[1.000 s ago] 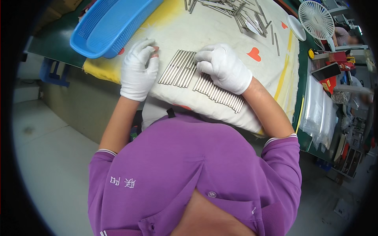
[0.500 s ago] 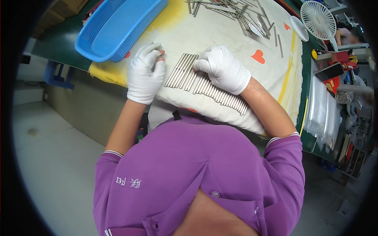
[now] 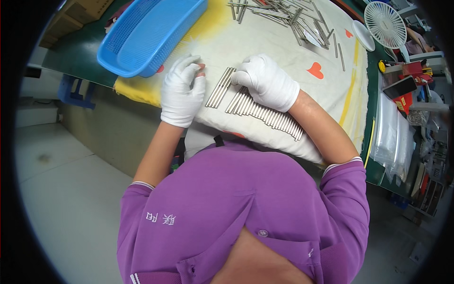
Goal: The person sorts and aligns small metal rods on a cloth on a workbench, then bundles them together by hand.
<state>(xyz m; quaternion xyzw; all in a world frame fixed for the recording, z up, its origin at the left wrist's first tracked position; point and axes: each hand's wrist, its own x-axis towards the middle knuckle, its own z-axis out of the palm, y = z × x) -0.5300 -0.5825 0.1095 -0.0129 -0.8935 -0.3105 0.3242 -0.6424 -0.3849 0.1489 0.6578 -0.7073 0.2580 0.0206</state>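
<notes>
Holds the white-gloved right hand [image 3: 268,83] curled over the far ends of a long row of metal rods [image 3: 267,115], thumb and fingers bunched together beside the gap before a smaller group of rods [image 3: 219,90]. Cannot tell pinching from mere touching, with the fingertips hidden. Has the left hand [image 3: 183,92], gloved but with bare fingertips showing, half curled just left of the smaller group, thumb and fingers parted, well short of contact with the metal.

Shows both sets slanting side by side near the close edge of a white cloth [image 3: 265,42]. Loses the far ends of several rods in the long row beneath the right hand. Has, farther off on the cloth, a loose pile of rods [image 3: 272,14] crossing at many angles, and a red heart [image 3: 315,70] just beyond the right wrist. Shows a blue basket [image 3: 163,52] beyond the left hand, and, far right, a white fan [image 3: 385,24] and clear plastic bags [image 3: 390,137] on the green table [image 3: 75,61].
</notes>
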